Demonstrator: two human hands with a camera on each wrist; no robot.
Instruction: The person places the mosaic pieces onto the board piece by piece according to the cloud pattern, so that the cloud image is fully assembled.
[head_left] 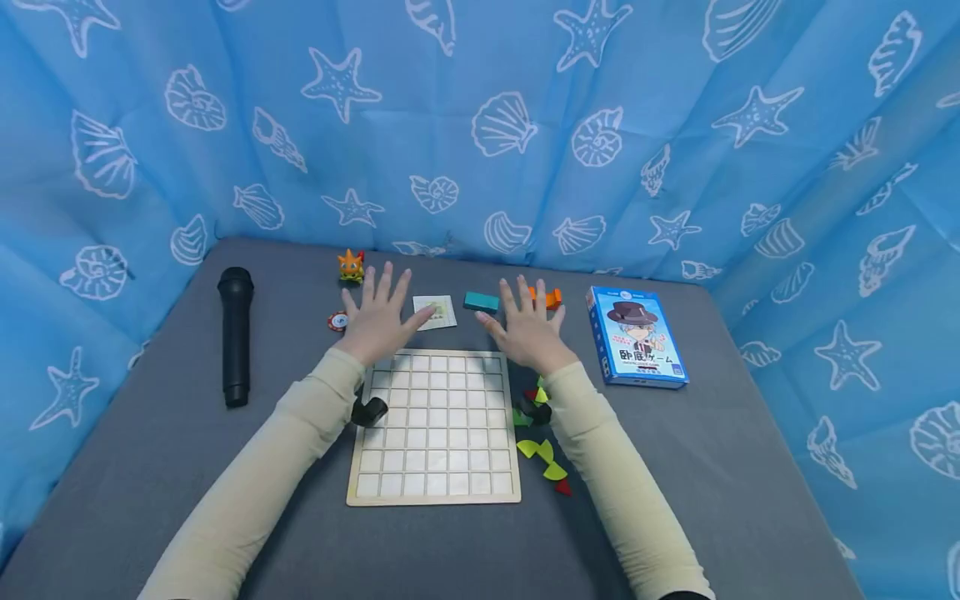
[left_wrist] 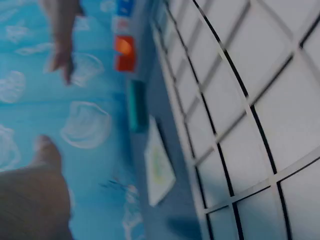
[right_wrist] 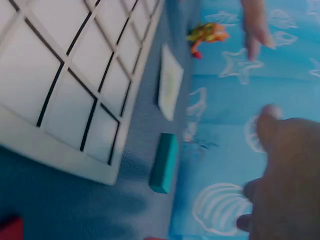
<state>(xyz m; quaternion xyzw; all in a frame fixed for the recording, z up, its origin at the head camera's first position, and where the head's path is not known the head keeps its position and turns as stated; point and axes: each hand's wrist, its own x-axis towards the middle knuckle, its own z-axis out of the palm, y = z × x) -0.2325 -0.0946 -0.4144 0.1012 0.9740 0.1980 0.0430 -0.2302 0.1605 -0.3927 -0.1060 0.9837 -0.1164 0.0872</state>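
My left hand (head_left: 377,325), with straight, spread fingers, is held out over the far left corner of a white gridded board (head_left: 427,417). Over the far right corner my right hand (head_left: 531,335) is stretched out in the same way, and nothing is in either hand. Between the hands lie a small printed card (head_left: 434,312) and a teal block (head_left: 481,302). Partly behind the right fingers is an orange piece (head_left: 553,299). A round chip (head_left: 338,321) lies left of the left hand. In the left wrist view the board's cells (left_wrist: 250,150) appear close up.
A black microphone (head_left: 236,333) lies at the left. An orange toy figure (head_left: 350,267) stands at the back. To the right is a blue game box (head_left: 637,337). Green and red pieces (head_left: 555,472) are scattered beside the board, partly under the right forearm. A blue curtain (head_left: 450,125) hangs behind.
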